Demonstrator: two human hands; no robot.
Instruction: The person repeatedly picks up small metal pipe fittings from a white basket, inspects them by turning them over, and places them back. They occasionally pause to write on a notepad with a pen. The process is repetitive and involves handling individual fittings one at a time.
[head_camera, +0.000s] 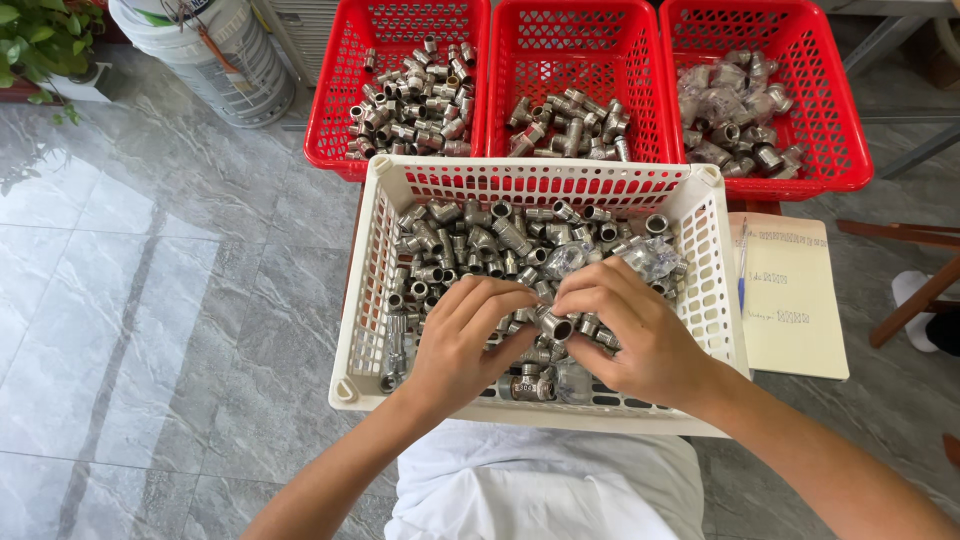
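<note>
1. The white basket (385, 250) sits just in front of the person's lap, likely so both hands can work in it without reaching; it is the landmark for everything below
2. Inside the white basket, near its front middle, the right hand (640, 335) has its fingers pinched narrow on a short metal pipe fitting (556, 326), open end turned up toward the camera, seemingly to check it
3. The left hand (465, 340) meets it from the other side, fingers curled close and touching the same fitting or those beside it; I cannot tell whether it grips anything itself
4. The loose fittings (470, 240) fill the far half of the white basket, with 2 clear plastic bags (655, 255) of parts at its far right
5. Beyond the white basket stand 3 red baskets (575, 60) in a row, each with its own kind of fitting, the right one bagged, so they look sorted by type
6. Right of the white basket lies a cream notebook (795, 310) with handwritten lines and a blue pen (741, 262) on it
7. Far left of it stands a white bucket (225, 55) on the grey tiled floor (150, 300)
</note>
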